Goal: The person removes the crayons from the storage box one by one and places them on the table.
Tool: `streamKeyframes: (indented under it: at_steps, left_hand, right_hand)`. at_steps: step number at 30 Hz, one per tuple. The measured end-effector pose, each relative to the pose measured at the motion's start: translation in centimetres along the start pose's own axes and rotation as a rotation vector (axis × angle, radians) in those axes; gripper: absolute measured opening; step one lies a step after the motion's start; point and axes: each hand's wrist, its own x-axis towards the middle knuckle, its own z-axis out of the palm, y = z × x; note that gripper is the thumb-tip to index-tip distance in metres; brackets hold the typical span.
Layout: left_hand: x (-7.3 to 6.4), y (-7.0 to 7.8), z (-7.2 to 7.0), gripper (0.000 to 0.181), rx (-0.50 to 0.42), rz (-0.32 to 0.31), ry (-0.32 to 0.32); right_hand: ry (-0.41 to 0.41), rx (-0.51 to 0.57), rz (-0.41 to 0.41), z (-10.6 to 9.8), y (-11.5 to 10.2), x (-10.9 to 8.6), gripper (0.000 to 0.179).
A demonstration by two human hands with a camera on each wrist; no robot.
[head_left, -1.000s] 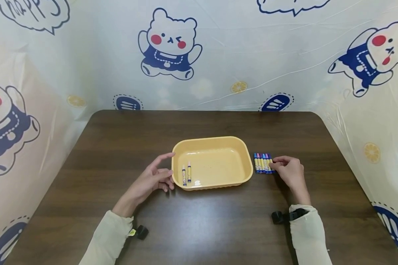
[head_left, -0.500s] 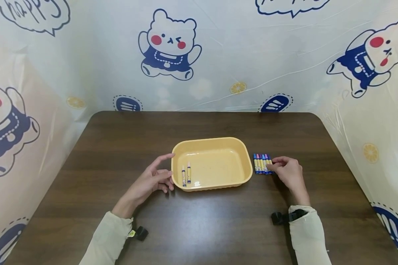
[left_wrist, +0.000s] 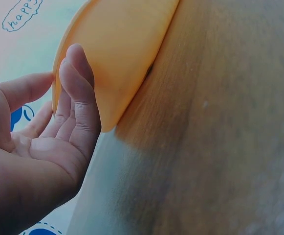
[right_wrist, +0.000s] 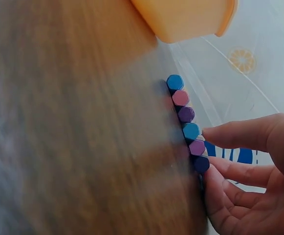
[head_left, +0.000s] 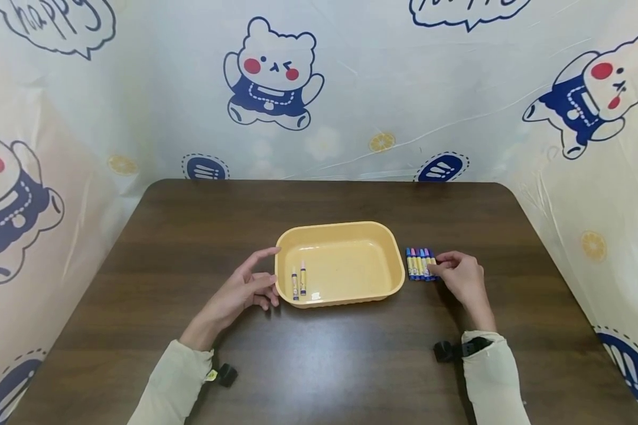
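A yellow plastic tray [head_left: 345, 295] stands on the table, with two crayons [head_left: 303, 278] lying at its left inside end. My left hand [head_left: 244, 286] touches the tray's left rim with the index finger stretched along it and the thumb lower down. Its other fingers are bent outside the wall. Right of the tray, several crayons [head_left: 416, 264] with yellow wrappers lie side by side in a row. My right hand [head_left: 464, 277] pinches the row's right end. In the right wrist view the thumb [right_wrist: 237, 134] meets the row near a teal hexagonal end, and other fingertips press beside the dark blue one.
The brown wooden table [head_left: 319, 366] has a rounded far edge close to a printed curtain [head_left: 351, 88]. A narrow gap of tabletop separates the tray from the crayon row. Each wrist carries a small black camera [head_left: 227, 374] at the sleeve cuff.
My right thumb has shifted slightly left over the crayon row. The left hand, the tray and the two crayons inside stay as they were.
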Motion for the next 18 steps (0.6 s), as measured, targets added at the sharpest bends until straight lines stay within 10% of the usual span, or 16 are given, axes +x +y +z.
streamKeyframes:
  at_steps: [18]
  left_hand:
    - [-0.3,-0.1,-0.1,0.060,-0.018,0.001,-0.003]
  right_hand:
    - [0.147,0.045,-0.248,1.1,-6.6,-2.4,0.017]
